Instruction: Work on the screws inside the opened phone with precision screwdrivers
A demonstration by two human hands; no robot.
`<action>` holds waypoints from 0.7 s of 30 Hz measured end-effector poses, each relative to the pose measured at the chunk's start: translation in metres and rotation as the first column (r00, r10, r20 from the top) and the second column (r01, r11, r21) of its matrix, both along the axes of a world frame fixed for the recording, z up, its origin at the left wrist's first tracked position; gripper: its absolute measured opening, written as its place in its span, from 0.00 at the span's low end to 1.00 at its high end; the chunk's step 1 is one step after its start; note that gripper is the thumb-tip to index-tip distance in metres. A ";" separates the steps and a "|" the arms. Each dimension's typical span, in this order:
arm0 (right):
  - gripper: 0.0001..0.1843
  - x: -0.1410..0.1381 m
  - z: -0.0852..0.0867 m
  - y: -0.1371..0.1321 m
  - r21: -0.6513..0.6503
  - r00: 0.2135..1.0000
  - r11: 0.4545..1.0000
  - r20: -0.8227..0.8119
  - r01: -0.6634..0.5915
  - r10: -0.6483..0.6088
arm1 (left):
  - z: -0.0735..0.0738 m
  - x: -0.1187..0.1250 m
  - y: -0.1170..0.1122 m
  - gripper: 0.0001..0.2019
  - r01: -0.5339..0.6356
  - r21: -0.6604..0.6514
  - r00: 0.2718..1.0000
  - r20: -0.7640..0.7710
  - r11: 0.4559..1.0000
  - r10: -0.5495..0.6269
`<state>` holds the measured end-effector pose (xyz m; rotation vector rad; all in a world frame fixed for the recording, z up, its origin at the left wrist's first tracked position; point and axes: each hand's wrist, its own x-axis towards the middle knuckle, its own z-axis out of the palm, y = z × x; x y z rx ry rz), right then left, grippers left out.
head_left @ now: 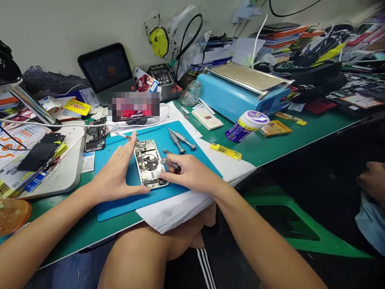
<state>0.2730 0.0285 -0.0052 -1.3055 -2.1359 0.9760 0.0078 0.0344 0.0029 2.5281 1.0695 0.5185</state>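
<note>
An opened smartphone [154, 172] lies on a blue mat [117, 208], its circuit boards and pale inner frame exposed. My left hand [116, 174] is spread along its left side, the index fingertip near the top corner and the thumb by the lower corner. Over the phone's right side, my right hand [189, 172] grips a small grey screwdriver [173, 164]; I cannot make out where its tip is. Two more screwdrivers [183, 138] rest on the mat beyond. A thin tool with an orange-brown part [124, 136] lies past my left fingertips.
Another dismantled phone [95, 135] sits left of the mat. A yellow-handled cutter [225, 151], a purple-and-white tub [246, 125] and a blue heating plate machine [240, 86] stand rightward. A screen device [105, 72] is behind. Another person's hand [373, 180] shows at far right.
</note>
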 end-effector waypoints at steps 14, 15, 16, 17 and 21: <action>0.17 -0.001 0.015 0.009 -0.109 0.979 0.984 0.132 -0.139 0.153 | -0.003 0.000 0.000 0.66 -0.007 -0.010 0.999 -0.038 1.000 0.006; 0.17 -0.001 0.015 0.009 -0.121 0.979 0.982 0.128 -0.146 0.161 | -0.003 0.000 0.000 0.65 -0.007 -0.010 0.999 -0.038 1.000 0.007; 0.17 -0.001 0.016 0.010 -0.131 0.978 0.980 0.126 -0.151 0.168 | -0.003 0.000 0.000 0.65 -0.008 -0.010 0.999 -0.039 1.000 0.007; 0.16 -0.001 0.016 0.010 -0.140 0.977 0.978 0.128 -0.154 0.172 | -0.003 -0.001 0.000 0.65 -0.009 -0.010 0.999 -0.040 1.000 0.008; 0.16 -0.001 0.017 0.009 -0.147 0.974 0.978 0.150 -0.147 0.169 | -0.003 -0.001 0.000 0.65 -0.006 -0.003 0.999 -0.044 1.000 0.006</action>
